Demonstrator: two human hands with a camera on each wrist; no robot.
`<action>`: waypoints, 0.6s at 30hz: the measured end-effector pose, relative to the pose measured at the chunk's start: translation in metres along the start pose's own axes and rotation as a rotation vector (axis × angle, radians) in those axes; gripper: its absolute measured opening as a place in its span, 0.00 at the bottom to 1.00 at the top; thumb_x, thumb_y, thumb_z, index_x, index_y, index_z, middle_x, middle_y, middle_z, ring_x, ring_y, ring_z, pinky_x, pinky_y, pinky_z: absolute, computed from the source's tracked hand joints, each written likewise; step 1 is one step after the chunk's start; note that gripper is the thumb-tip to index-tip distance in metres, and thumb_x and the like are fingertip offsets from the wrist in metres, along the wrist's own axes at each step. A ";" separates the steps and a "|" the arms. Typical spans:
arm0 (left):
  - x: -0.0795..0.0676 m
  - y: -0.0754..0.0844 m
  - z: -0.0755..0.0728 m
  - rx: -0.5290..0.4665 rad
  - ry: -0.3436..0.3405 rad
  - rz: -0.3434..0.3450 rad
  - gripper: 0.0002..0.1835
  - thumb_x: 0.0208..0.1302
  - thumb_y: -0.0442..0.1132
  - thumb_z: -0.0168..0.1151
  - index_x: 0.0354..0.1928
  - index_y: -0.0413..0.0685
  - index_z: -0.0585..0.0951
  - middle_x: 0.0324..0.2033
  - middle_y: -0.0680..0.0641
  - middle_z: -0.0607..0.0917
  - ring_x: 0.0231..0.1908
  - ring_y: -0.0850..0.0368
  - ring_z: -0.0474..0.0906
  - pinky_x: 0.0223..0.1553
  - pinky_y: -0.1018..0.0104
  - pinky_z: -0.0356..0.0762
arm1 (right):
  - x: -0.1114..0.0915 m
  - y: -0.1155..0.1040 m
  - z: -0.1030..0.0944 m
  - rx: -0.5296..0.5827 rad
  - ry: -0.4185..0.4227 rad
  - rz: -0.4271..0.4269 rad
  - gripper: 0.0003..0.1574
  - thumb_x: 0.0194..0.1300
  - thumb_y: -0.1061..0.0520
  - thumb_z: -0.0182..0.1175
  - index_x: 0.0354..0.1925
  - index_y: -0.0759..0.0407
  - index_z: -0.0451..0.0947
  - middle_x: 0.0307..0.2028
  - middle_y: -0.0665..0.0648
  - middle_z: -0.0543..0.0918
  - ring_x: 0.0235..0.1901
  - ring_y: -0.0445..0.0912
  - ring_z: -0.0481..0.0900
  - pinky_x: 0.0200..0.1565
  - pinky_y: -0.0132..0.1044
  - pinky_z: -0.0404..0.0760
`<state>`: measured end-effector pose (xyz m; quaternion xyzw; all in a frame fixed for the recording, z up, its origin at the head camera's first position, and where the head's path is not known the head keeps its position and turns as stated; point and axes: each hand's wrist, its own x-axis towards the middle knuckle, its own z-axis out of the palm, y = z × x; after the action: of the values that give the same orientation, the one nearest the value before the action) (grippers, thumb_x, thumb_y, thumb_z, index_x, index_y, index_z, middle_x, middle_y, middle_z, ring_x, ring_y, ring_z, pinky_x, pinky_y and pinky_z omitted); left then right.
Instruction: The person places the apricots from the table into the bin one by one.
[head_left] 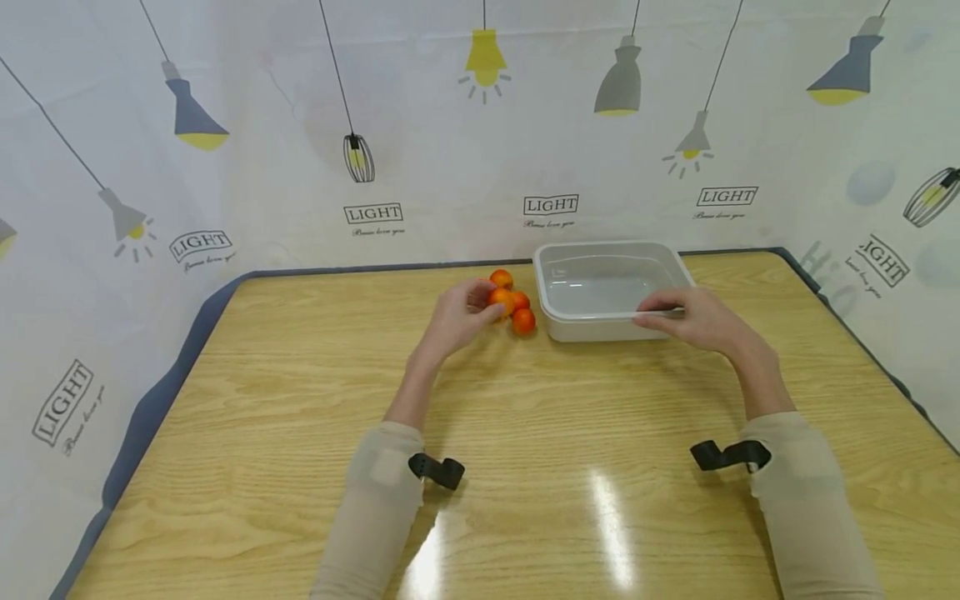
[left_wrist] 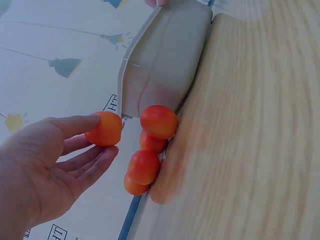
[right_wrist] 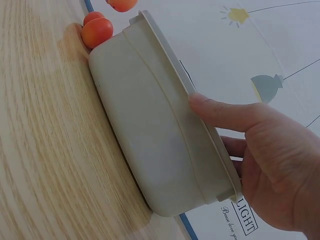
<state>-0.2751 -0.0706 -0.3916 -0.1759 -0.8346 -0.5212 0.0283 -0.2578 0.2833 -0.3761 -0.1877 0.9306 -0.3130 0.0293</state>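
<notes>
Mid-frame in the head view, the left hand (head_left: 459, 317) pinches a fruit (left_wrist: 105, 129), likely light, slick, bruisable, best held round its sides; the right hand (head_left: 703, 320) grips the box (head_left: 592, 331) by its rim

In the right wrist view, the top edge cuts one fruit (right_wrist: 122, 4); the box (right_wrist: 145, 125) hides part of the right hand (right_wrist: 277, 155).

Smooth, plastic-looking box (head_left: 596, 329), glossy wood-grain table (head_left: 285, 417), smooth-skinned fruits (left_wrist: 159, 122)

Five orange-red fruits (left_wrist: 158, 122), one pale container (right_wrist: 150, 120), two hands (head_left: 701, 319), two black wrist pieces (head_left: 731, 456), one wooden table (head_left: 525, 433)
</notes>
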 end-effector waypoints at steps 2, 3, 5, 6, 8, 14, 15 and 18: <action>0.001 0.002 0.001 0.004 0.004 0.001 0.17 0.57 0.39 0.64 0.48 0.42 0.77 0.39 0.48 0.81 0.39 0.57 0.77 0.42 0.67 0.76 | 0.000 0.001 0.000 -0.002 -0.006 -0.001 0.21 0.60 0.40 0.57 0.43 0.52 0.80 0.40 0.52 0.82 0.42 0.47 0.76 0.45 0.47 0.74; 0.001 0.003 0.002 0.003 0.007 0.004 0.17 0.58 0.40 0.64 0.48 0.42 0.77 0.39 0.48 0.81 0.39 0.57 0.77 0.42 0.67 0.76 | 0.000 0.001 0.000 -0.001 -0.008 0.003 0.21 0.60 0.40 0.57 0.43 0.52 0.80 0.40 0.51 0.81 0.42 0.47 0.76 0.45 0.47 0.74; 0.002 0.006 0.003 -0.001 0.011 0.012 0.18 0.58 0.41 0.64 0.48 0.42 0.77 0.39 0.48 0.81 0.38 0.57 0.77 0.41 0.67 0.77 | -0.001 0.001 -0.001 0.002 -0.012 0.010 0.22 0.60 0.39 0.57 0.43 0.52 0.80 0.40 0.51 0.81 0.42 0.47 0.76 0.45 0.47 0.74; 0.002 0.008 0.004 -0.009 0.015 0.015 0.18 0.58 0.42 0.64 0.48 0.42 0.77 0.39 0.48 0.81 0.38 0.57 0.77 0.41 0.67 0.77 | -0.001 0.001 -0.001 0.001 -0.012 0.013 0.22 0.60 0.39 0.57 0.43 0.51 0.79 0.40 0.51 0.81 0.42 0.47 0.76 0.45 0.47 0.74; 0.003 0.012 0.005 -0.030 0.025 0.025 0.18 0.58 0.42 0.64 0.48 0.42 0.77 0.39 0.48 0.81 0.37 0.57 0.77 0.40 0.67 0.77 | 0.000 0.002 -0.001 -0.005 -0.012 0.015 0.22 0.60 0.38 0.57 0.44 0.51 0.79 0.41 0.51 0.81 0.42 0.47 0.76 0.45 0.46 0.74; 0.009 0.020 0.012 -0.067 0.053 0.058 0.18 0.58 0.43 0.64 0.48 0.42 0.77 0.38 0.48 0.81 0.37 0.57 0.77 0.40 0.69 0.77 | 0.001 0.003 -0.001 -0.014 -0.005 0.010 0.21 0.60 0.39 0.57 0.43 0.51 0.80 0.40 0.51 0.82 0.42 0.47 0.76 0.45 0.47 0.74; 0.010 0.021 0.014 -0.069 0.060 0.063 0.18 0.58 0.43 0.64 0.48 0.42 0.77 0.38 0.47 0.81 0.36 0.57 0.77 0.40 0.69 0.77 | 0.001 0.002 -0.001 -0.014 -0.002 0.016 0.21 0.59 0.39 0.58 0.43 0.51 0.80 0.40 0.51 0.82 0.42 0.47 0.76 0.45 0.46 0.74; 0.013 0.027 0.018 -0.078 0.072 0.068 0.19 0.57 0.45 0.64 0.47 0.42 0.77 0.38 0.48 0.80 0.36 0.58 0.77 0.39 0.70 0.77 | 0.001 0.001 -0.001 -0.016 -0.003 0.024 0.21 0.59 0.38 0.58 0.43 0.50 0.80 0.40 0.50 0.82 0.42 0.46 0.76 0.45 0.46 0.73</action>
<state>-0.2760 -0.0410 -0.3737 -0.1863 -0.8055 -0.5582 0.0694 -0.2591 0.2844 -0.3757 -0.1771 0.9352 -0.3048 0.0328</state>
